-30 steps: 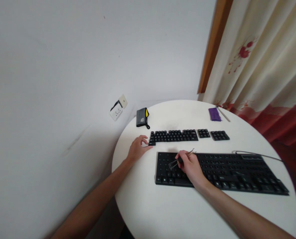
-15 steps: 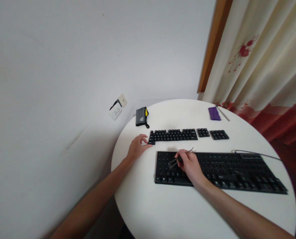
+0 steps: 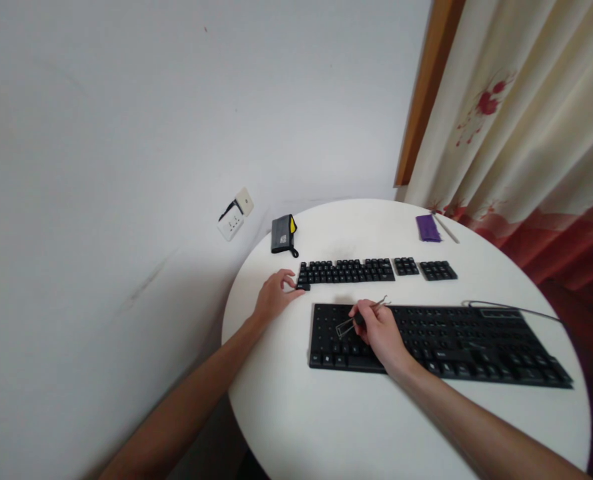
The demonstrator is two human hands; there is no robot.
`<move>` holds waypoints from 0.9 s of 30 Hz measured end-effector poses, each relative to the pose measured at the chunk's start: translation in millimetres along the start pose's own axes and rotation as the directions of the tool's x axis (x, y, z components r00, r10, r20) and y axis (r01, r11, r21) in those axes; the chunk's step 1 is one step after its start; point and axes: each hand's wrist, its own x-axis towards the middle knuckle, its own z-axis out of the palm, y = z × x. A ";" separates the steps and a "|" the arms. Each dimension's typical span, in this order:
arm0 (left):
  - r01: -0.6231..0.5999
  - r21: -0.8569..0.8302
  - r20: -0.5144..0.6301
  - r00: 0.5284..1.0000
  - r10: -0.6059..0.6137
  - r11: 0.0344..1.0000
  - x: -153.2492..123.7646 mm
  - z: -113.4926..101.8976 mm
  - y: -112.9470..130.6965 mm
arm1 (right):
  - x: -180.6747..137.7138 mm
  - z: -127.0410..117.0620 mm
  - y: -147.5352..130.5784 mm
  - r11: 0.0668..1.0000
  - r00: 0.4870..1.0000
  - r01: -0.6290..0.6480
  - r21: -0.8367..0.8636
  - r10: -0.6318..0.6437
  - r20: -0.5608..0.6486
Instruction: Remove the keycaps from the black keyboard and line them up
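Observation:
A black keyboard (image 3: 466, 343) lies across the round white table (image 3: 356, 427), with many of its keycaps off. My right hand (image 3: 382, 333) rests on its left part, closed round a wire keycap puller (image 3: 349, 325) whose loop points left over the board. Removed black keycaps (image 3: 349, 271) are laid out in rows behind the keyboard. My left hand (image 3: 275, 295) sits at the left end of those rows, fingers curled and pinching the lowest left keycap (image 3: 303, 287).
A grey pouch with a yellow patch (image 3: 282, 235) lies at the table's back left edge. A purple cloth (image 3: 428, 227) and a thin stick (image 3: 446, 229) sit at the back right. The keyboard cable (image 3: 516, 308) trails right. A wall socket (image 3: 230, 225) and curtain (image 3: 526, 133) stand behind.
Almost nothing has moved. My left fingers have closed slightly on the end keycap, and the camera has drifted a little.

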 end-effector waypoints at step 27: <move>0.009 0.037 0.003 1.000 -0.009 0.999 -0.6 0.7 1.1 | 1.0 -1.5 2.1 1.000 1.000 0.024 -0.014 -0.024 0.017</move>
